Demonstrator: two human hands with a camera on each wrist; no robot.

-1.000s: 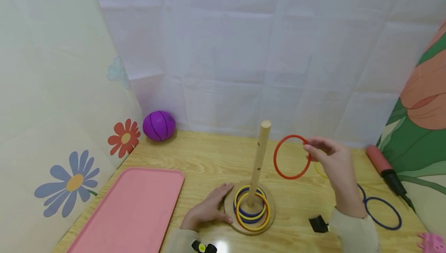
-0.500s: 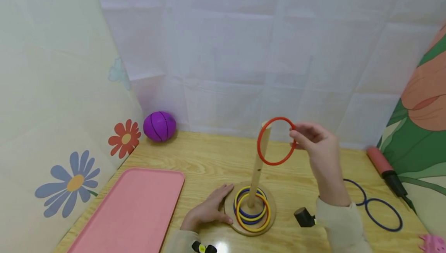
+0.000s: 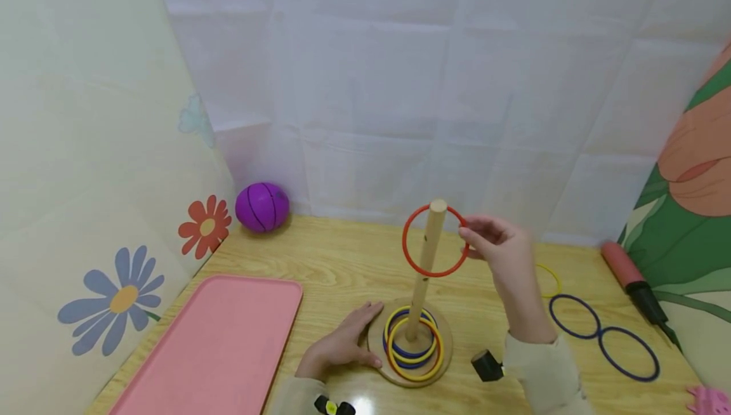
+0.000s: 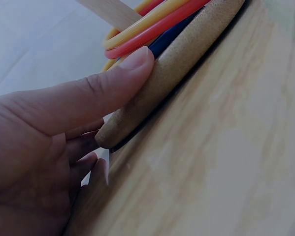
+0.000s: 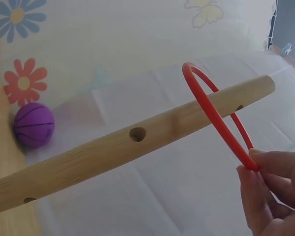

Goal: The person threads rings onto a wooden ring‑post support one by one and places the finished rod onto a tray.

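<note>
Red ring (image 5: 217, 123): around the wooden peg (image 3: 431, 240), near its top; probably light, stiff, smooth; best held at one side.
Right hand (image 3: 505, 256): pinches the ring.
Left hand (image 3: 342, 337): spread against the round base (image 3: 445, 339).

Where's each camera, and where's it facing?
Head: on the person's head, facing forward and down at the tall tan wooden peg; left hand and right hand show.
Left wrist: worn there, facing the round tan wooden base; left hand shows.
Right wrist: worn there, facing the thin red ring around the peg; right hand shows.
Head and right wrist share the round purple ball.
</note>
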